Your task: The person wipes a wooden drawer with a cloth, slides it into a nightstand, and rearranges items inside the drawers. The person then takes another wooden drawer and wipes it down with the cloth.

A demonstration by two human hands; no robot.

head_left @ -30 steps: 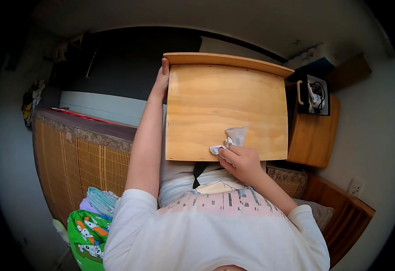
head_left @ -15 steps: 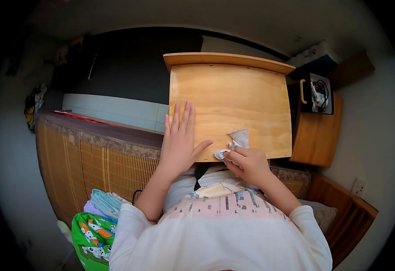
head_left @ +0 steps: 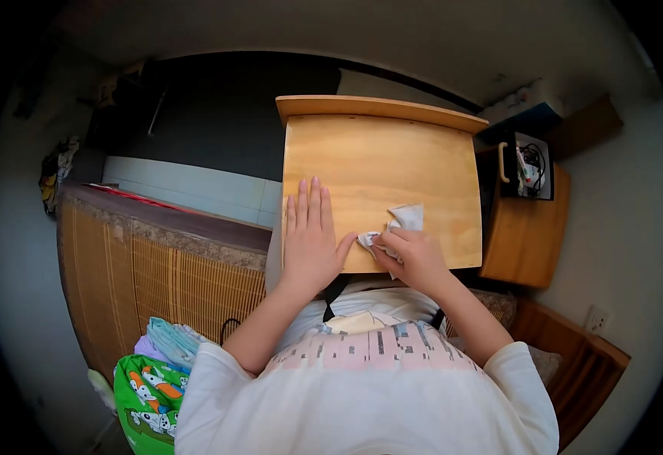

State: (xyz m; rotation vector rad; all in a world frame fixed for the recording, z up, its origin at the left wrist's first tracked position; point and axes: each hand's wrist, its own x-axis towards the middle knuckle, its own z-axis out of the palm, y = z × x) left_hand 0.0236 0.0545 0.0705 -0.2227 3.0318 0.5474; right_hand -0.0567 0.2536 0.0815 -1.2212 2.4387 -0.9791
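A light wooden drawer bottom (head_left: pixel 384 163), with a raised wooden board along its far edge, rests over my lap. My left hand (head_left: pixel 312 241) lies flat on the panel's near left part, fingers stretched away from me and thumb out to the right. Bunched in my right hand (head_left: pixel 410 259) is a crumpled white cloth (head_left: pixel 407 218), pressed against the panel near its front edge. One corner of the cloth sticks up past my fingers, and another fold shows beside my left thumb.
A bed with a bamboo mat (head_left: pixel 195 277) extends to the left, with a green cartoon-print fabric (head_left: pixel 146 398) at its near side. On the right, a wooden bedside cabinet (head_left: pixel 532 235) bears a black box (head_left: pixel 527 163) with cables inside. A wall socket (head_left: pixel 596 319) is at far right.
My right hand and the cloth have shifted slightly up and to the left, nearer my left thumb. The left hand stays flat on the panel. The view has tilted a little.
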